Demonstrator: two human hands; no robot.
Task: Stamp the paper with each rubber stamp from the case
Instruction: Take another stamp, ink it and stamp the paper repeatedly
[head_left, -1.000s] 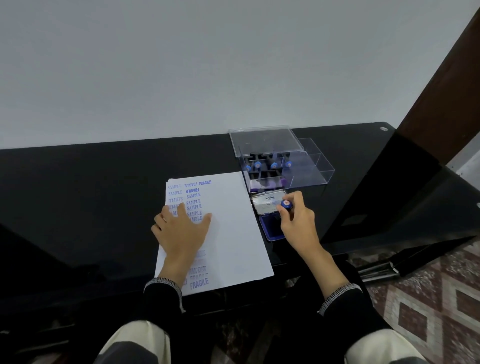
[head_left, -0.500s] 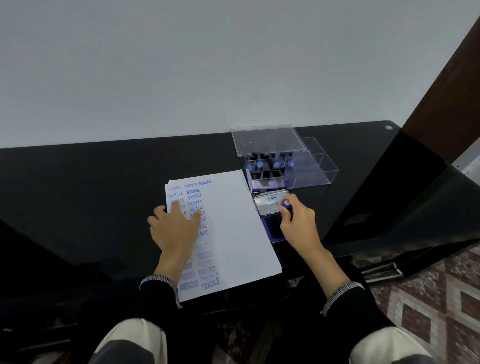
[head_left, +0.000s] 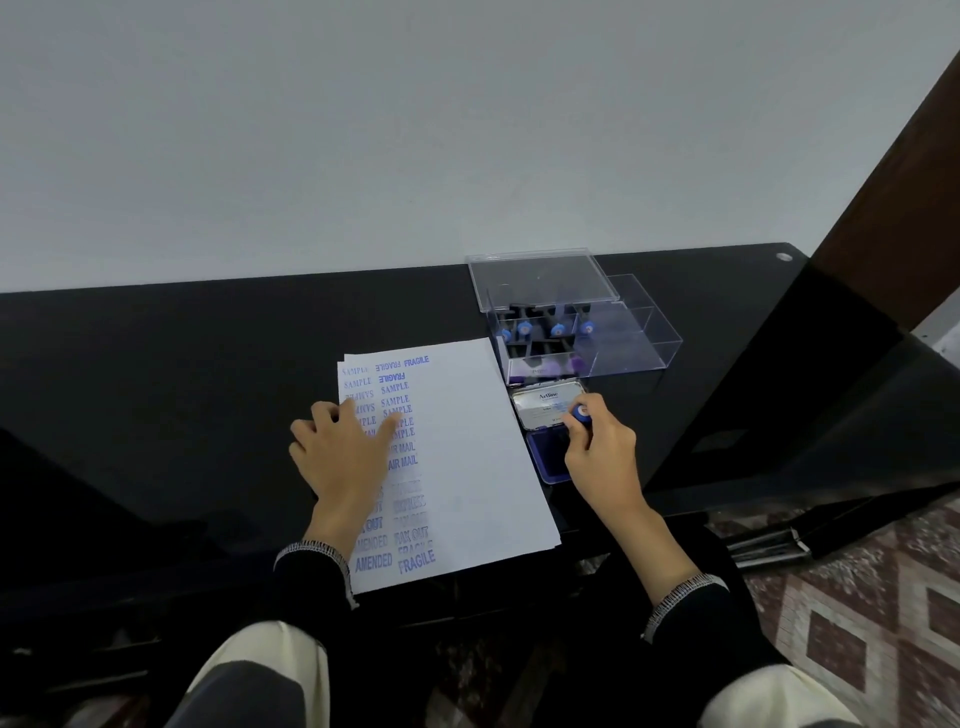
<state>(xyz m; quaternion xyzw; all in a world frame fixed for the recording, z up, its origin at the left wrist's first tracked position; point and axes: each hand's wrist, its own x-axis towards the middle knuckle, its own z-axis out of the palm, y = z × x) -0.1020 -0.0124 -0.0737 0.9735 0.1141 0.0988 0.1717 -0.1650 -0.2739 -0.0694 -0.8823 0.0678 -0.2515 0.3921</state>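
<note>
Stamp (head_left: 581, 415) base hidden behind right hand (head_left: 602, 457)

On your sheet of paper (head_left: 467, 457), blue stamped words run down the left part. At the far end you can read SAMPLE several times and FRAGILE, with some imprints mirrored or inverted. Midway you find AIR MAIL twice. Toward the near edge, read EXPRESS, FAX OUT, AMENDED and FRAGILE. To the right, the ink pad lid (head_left: 545, 408) carries the brand Artline; its smaller print is illegible.
</note>
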